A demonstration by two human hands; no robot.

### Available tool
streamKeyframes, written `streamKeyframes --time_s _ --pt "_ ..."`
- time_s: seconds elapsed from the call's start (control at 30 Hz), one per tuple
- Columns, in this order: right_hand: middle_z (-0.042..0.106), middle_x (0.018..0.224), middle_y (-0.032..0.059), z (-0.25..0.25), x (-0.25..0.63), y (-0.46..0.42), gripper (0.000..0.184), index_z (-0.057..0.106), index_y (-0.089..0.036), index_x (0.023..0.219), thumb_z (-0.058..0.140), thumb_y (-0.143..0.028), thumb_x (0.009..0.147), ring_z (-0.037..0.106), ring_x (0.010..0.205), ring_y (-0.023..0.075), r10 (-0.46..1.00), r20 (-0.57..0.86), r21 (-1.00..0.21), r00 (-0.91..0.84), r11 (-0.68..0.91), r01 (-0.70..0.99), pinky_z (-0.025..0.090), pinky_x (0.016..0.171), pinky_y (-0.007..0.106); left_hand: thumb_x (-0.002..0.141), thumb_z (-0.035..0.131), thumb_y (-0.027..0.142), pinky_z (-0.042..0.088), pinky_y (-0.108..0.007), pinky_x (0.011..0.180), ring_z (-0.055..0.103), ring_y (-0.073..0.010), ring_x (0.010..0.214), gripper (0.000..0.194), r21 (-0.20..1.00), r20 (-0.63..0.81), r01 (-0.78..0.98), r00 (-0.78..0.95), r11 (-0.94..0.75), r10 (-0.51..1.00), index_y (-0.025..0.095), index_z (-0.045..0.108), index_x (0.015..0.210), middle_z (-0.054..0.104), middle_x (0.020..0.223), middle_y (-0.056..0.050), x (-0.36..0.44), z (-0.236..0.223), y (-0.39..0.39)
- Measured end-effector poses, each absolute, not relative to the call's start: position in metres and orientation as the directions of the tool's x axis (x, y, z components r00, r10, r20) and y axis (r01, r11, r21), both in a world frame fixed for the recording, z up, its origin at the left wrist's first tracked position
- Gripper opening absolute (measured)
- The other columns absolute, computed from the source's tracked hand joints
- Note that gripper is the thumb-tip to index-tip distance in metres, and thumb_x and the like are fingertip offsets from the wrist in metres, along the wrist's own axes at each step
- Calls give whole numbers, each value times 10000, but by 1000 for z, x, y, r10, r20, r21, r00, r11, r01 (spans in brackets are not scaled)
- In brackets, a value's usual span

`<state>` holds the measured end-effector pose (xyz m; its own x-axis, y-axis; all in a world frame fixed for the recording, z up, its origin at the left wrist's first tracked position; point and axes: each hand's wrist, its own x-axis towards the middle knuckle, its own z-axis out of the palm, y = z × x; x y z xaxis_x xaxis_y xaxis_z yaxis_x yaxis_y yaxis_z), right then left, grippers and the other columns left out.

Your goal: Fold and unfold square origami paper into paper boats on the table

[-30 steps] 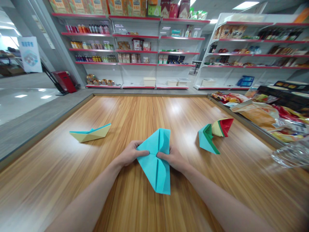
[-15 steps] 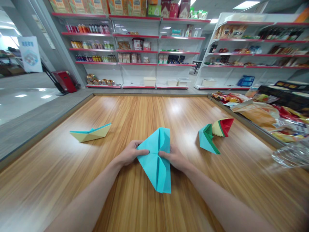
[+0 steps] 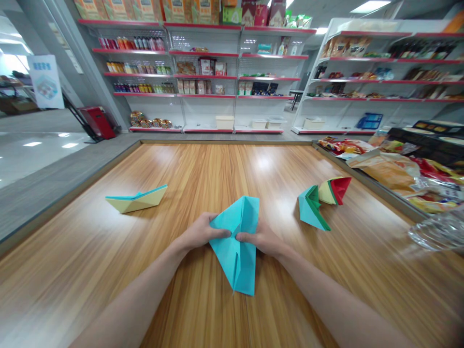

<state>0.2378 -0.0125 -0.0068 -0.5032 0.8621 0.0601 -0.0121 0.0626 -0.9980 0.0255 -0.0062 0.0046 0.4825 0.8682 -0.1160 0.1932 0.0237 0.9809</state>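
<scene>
Currently, the grip is closed on the blue paper (image 3: 223, 249) from both sides: the left hand (image 3: 201, 232) clamps the left part, and the right hand (image 3: 267, 238) clamps the right part. Both thumbs press on the upper face near the middle, with a narrow gap between them; the other fingers are mostly hidden behind the sheet. The paper is held above the desk (image 3: 206, 166), in front of the person.

Fold status, as judged: partly formed. Several creases are in place, the left side tapers to a point, and a lengthwise pocket shows below the thumbs. The central layers are raised and not pressed flat. The number of folds outstanding cannot be determined.

Surrounding items: a yellow-and-blue paper boat (image 3: 141, 201) rests well apart on the left. On the right, a blue-and-green folded piece (image 3: 310, 212) sits beside a yellow-and-red folded piece (image 3: 338, 190). Both have shaped, layered walls. Snack packets (image 3: 389, 169) lie beyond the right edge.
</scene>
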Motion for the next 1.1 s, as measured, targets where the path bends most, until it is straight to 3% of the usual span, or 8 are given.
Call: streamKeyframes --time_s 0.13,0.3,0.4,0.5,0.77,0.93,1.1 --pt "700 997 75 -1 234 -14 370 638 -174 990 729 -361 685 652 929 254 892 51 -997 -448 72 31 519 830 416 676 706 355 429 -242 581 566 -160 668 327 983 -57 181 467 -32 883 109 627 877 619 765 -32 26 2 -6" --pt "706 996 86 1 229 -16 361 661 -162 1003 701 -373 714 662 915 264 918 46 -995 -394 77 62 523 821 415 765 626 382 438 -254 636 558 -152 734 361 991 85 57 429 -121 899 180 566 1057 608 902 -41 27 5 -12" --pt "712 973 85 0 227 -16 351 676 -154 982 698 -380 714 667 894 266 924 46 -993 -380 85 85 526 804 413 813 557 415 400 -242 646 518 -138 713 262 968 141 130 420 -213 896 160 607 848 583 794 -17 26 6 -12" --pt "714 963 76 0 226 -16 341 687 -158 962 702 -384 708 664 899 264 928 61 -987 -367 111 115 521 814 408 758 622 424 347 -226 599 453 -116 637 298 938 124 243 436 -249 891 142 583 671 504 634 20 25 5 -10" --pt "715 948 71 -5 227 -16 299 688 -156 926 660 -396 752 656 920 259 910 95 -985 -404 145 95 521 829 409 732 637 452 289 -220 527 395 -96 558 369 959 51 234 418 -162 907 140 514 576 431 568 35 25 2 -9" --pt "710 975 74 -4 227 -16 329 672 -152 978 668 -385 745 655 930 259 918 71 -994 -391 97 46 523 839 414 714 661 443 315 -215 541 434 -101 582 334 959 59 233 397 -163 916 146 519 660 469 613 33 27 2 -10" --pt "699 1025 80 -3 225 -17 380 658 -163 1029 703 -370 714 655 940 260 935 63 -998 -348 69 5 532 834 405 668 716 399 353 -199 527 493 -103 598 415 994 47 73 387 -81 921 208 396 851 515 712 48 30 4 -11"
